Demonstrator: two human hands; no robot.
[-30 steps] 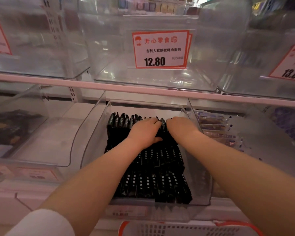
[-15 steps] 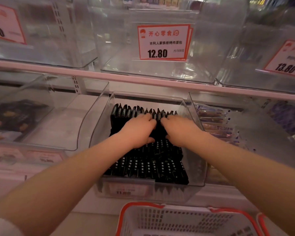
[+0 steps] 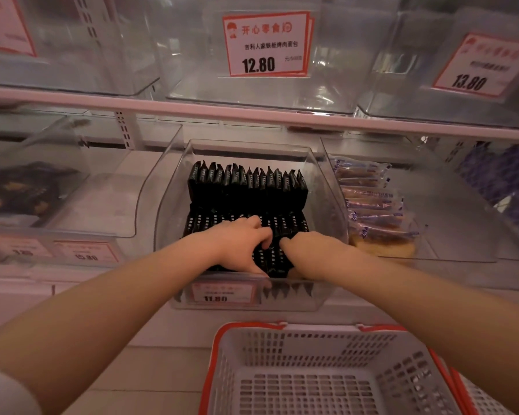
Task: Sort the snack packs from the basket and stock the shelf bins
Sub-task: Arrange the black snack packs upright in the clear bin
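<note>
Two bare hands are seen reaching into a clear plastic bin (image 3: 174, 205) on the lower level of a shop shelf. Black snack packs (image 3: 246, 187) are stood on edge in rows inside this bin, one row at the back and more toward the front. The left hand (image 3: 237, 244) is laid over the front packs with its fingers curled down among them and its thumb near the bin's front lip; a grip on some packs is suggested, though exactly which ones cannot be told. The right hand (image 3: 315, 253) is placed just beside it, fingers bent down onto the same front packs. A price label (image 3: 222, 292) is fixed to the bin's front wall. To the right, a neighbouring bin is filled with purple-wrapped cakes (image 3: 372, 205). Dark packets (image 3: 24, 187) are seen blurred in a bin to the left. Above a pink shelf rail (image 3: 252, 115), clear bins carry red-bordered price cards (image 3: 265, 43). Below, a white basket (image 3: 312, 369) with red trim is seen on the pale floor.
</note>
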